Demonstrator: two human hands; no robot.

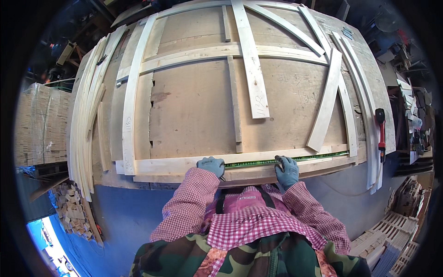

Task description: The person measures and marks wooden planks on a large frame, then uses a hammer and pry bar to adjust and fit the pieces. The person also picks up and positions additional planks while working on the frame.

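A green tape measure (251, 163) is stretched along the pale board (175, 163) at the table's near edge, reaching right toward the frame's corner. My left hand (211, 165), in a blue-grey glove, is closed around the tape's left end; the case, if it is there, is hidden by the glove. A small dark tip pokes out below that hand, too small to name. My right hand (287, 171), gloved alike, has its fingers bent over the tape farther right, thumb side against the board's front edge. Above the tape, a short loose slat (326, 101) lies aslant over the right upright (347, 115).
A wooden frame with a middle rail (198, 54) and a wide centre plank (251, 69) lies on the big worktable (189, 106). Long slats (85, 120) are stacked at the left. A red and black tool (381, 131) rests at the right edge. Wrapped wood (44, 124) stands left.
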